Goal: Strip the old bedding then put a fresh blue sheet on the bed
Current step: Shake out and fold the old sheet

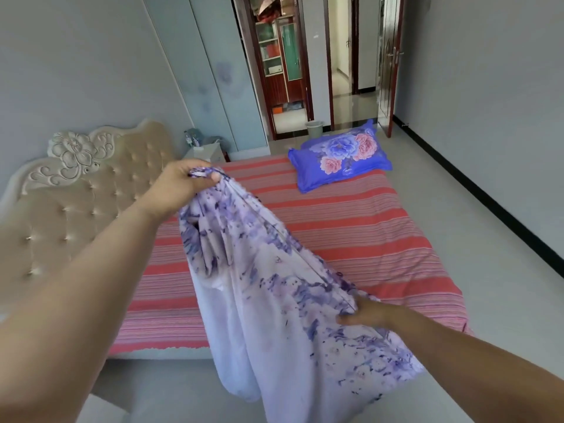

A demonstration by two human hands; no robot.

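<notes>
Headboard (91, 190), one, cream and tufted, at far left. Our left hand (180, 181) grip clenched round top edge of one lilac floral sheet (274, 300), raised over bed (351, 227). Sheet hangs before us, lower end off near edge of bed. Our right hand (369, 312) grip pinches sheet's seam lower down. One red striped cover on bed. One blue floral pillow (338, 157) at far right corner.

Held sheet (274, 300): pale lilac-white with purple-blue floral splotches. Bed cover (351, 227): red with fine pink-white stripes; pillow (338, 157): bright blue, pink and blue peonies. Headboard (76, 190): beige tufted, cream carved flower; walls grey.
</notes>
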